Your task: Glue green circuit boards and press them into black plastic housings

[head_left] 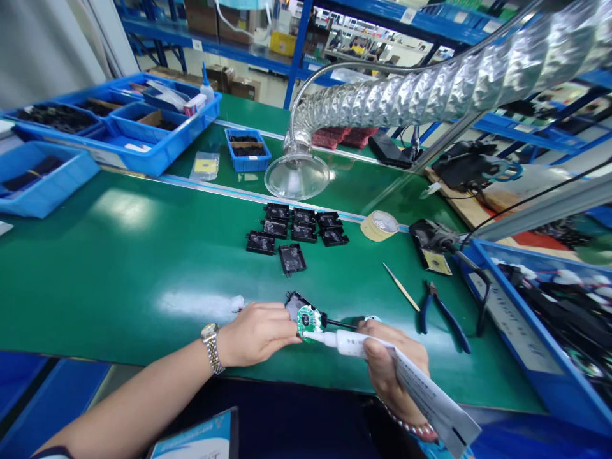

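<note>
My left hand [261,333] pinches the edge of a small round green circuit board [310,319] over the near part of the bench. In my right hand [394,360] is a white glue tube [354,343], its nozzle tip touching or just above the lower edge of the board. A black cable [342,324] runs from the board toward my right hand. Right behind the board lies a black plastic housing [297,301], partly hidden. A white cap [238,303] rests beside my left hand. Farther back, several open black housings [292,258] hold a clear, shiny substance.
A fume extractor hood [297,175] hangs over the back of the green bench [143,268]. To the right are a tape roll [379,225], a thin pointed tool [400,287], blue-handled cutters [444,315] and a blue bin [530,319]. Blue parts trays [157,162] stand back left.
</note>
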`<state>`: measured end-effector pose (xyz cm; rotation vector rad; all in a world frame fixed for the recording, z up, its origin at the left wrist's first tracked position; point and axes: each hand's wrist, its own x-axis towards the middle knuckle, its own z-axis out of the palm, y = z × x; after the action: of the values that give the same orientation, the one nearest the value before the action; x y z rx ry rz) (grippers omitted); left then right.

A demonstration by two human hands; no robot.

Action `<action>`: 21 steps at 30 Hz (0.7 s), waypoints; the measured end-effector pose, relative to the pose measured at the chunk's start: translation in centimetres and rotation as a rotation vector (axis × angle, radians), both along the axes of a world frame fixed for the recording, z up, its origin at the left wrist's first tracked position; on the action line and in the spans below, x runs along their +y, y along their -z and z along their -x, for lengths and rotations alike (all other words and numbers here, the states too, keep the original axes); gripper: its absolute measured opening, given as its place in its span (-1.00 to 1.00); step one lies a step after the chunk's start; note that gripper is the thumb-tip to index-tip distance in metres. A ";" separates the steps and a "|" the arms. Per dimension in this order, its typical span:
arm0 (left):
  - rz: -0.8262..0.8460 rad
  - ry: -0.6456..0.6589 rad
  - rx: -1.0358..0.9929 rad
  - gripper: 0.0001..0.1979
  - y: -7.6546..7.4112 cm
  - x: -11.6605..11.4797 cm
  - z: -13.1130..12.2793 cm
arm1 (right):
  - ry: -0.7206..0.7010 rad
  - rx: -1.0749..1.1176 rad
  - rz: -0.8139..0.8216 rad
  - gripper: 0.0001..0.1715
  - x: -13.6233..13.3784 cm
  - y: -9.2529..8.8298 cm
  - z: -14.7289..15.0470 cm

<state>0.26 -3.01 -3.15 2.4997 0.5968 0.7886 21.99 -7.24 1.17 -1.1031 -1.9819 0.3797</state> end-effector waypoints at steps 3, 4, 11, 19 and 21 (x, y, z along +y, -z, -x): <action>-0.010 -0.005 0.004 -0.61 -0.1 0.0 0.0 | 0.004 -0.021 -0.018 -0.61 0.0 -0.2 0.2; -0.013 -0.007 0.003 -0.61 -0.1 0.0 0.0 | 0.003 -0.035 -0.030 -0.61 0.0 -0.3 0.2; -0.016 -0.001 0.010 -0.61 0.0 0.0 0.0 | -0.010 -0.230 -0.125 -0.59 -0.1 -1.6 -0.1; -0.008 -0.008 -0.003 -0.63 0.2 0.0 0.0 | -0.011 -0.312 -0.180 -0.53 0.1 -2.5 0.3; -0.005 -0.004 0.001 -0.63 0.1 0.0 0.0 | 0.006 -0.294 -0.161 -0.55 0.2 -2.3 0.2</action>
<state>0.25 -3.01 -3.25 2.5043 0.6009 0.7921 21.82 -7.04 3.44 -1.1104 -2.2203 0.0531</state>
